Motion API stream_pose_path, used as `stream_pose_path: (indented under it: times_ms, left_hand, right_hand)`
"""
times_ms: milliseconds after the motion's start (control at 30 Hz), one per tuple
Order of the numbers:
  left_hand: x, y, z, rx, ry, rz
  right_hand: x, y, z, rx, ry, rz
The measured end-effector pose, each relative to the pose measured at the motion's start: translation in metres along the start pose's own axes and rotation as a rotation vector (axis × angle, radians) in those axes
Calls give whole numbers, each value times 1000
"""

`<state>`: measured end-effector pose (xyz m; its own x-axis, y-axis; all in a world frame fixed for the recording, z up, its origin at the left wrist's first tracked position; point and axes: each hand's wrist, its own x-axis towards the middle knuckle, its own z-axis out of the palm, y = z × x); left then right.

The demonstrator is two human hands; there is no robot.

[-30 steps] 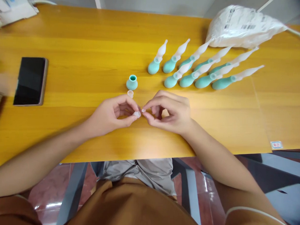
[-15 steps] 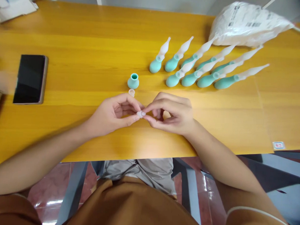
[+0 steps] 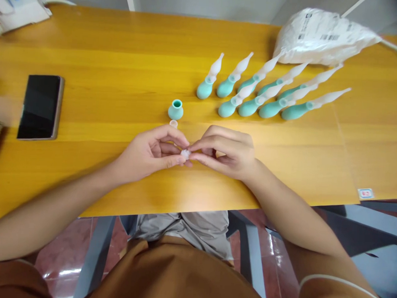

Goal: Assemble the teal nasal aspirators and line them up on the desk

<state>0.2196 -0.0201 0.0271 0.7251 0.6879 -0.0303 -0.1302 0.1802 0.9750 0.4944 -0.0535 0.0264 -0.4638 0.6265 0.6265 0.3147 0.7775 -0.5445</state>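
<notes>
Between the fingertips of my left hand (image 3: 156, 151) is a small translucent whitish piece (image 3: 185, 154), too small to make out its exact kind. My right hand (image 3: 227, 149) meets it from the other side, thumb and forefinger pinched at the piece's edge. Just beyond my left fingers a small clear cup-like part (image 3: 173, 123) shows, its lower end hidden by the hand. Behind that stands a teal rubber bulb (image 3: 176, 110), upright with its round mouth open.
Two rows of several teal bulbs with white translucent tapered nozzles (image 3: 248, 108) stand at the right. A white plastic parcel (image 3: 322, 38) lies behind them. A black-screened phone (image 3: 40, 107) lies at left, and a small label (image 3: 366, 193) is near the table's front right edge.
Both hands stay at the same place, with the small piece turned slightly between the fingertips. My right fingertips have shifted a little at its edge. The whole view has tilted slightly.
</notes>
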Motion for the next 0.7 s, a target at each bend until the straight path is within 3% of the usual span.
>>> stream_pose_path:
  times_ms: [400,700]
  left_hand:
    - [0,1,-1,37,94,68]
    - [1,0,-1,18,78,142]
  right_hand:
    - [-3,1,4,-152,-1,-124]
    - [-4,1,5,-192,3,-146]
